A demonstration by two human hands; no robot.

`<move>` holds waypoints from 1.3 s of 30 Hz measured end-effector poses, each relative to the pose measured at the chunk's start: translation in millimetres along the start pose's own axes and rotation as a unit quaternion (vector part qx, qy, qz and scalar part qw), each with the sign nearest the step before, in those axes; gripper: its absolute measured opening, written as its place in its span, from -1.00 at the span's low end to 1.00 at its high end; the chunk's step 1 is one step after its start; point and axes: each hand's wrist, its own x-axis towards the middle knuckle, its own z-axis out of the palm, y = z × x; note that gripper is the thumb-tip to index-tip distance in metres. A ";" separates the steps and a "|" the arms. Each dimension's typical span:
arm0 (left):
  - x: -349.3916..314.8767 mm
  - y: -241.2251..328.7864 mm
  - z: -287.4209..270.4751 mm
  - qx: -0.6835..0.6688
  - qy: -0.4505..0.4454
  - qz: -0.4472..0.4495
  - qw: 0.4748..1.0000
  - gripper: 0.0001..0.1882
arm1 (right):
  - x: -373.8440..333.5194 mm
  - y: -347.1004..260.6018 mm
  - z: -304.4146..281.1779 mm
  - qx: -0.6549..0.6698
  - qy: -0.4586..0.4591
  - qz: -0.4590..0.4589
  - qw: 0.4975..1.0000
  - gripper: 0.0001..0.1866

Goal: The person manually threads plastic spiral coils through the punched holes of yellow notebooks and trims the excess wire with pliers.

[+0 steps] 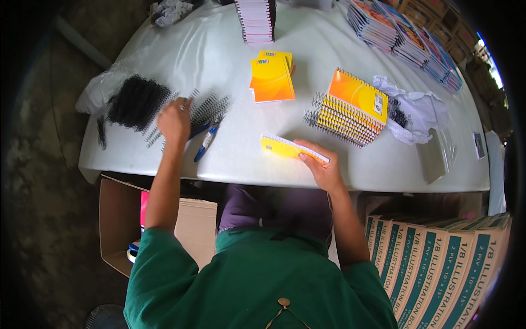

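My left hand (174, 119) reaches in among loose black spiral binding coils (210, 111), its fingers pinched on one coil that sticks out past the fingertips. Left of it lies a dense bundle of black coils (137, 103). My right hand (323, 169) grips a yellow notebook (282, 148) by its right end, thumb on the cover, the white page edges facing up. That notebook is held tilted just above the table's near edge. A blue and white pen-like tool (206, 143) lies beside the loose coils, close to my left hand.
Yellow-orange notebooks (273, 79) lie at centre. A stack of spiral-bound ones (359, 101) stands right, beside crumpled white paper (422, 109). A tall notebook stack (256, 21) and blue-covered stacks (402, 38) are at the back. Cardboard boxes (197, 227) sit below the table.
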 end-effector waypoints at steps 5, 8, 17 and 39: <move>31.0 2.9 -32.9 -0.153 -0.002 0.032 0.988 -0.79 | 3.1 3.0 2.9 0.008 0.031 0.006 0.999 -0.69; 5.2 43.0 -49.6 -0.361 -0.181 0.066 0.913 -0.76 | 4.6 5.9 3.2 0.024 0.044 0.008 0.999 -0.68; -39.3 86.8 -55.7 -0.429 -0.419 0.085 0.796 -0.76 | 1.9 5.2 2.4 0.004 0.040 0.007 0.999 -0.69; -11.5 107.1 -101.5 -0.188 -0.379 0.388 0.819 -0.71 | -13.3 -9.9 21.9 -0.077 0.025 -0.025 0.996 -0.67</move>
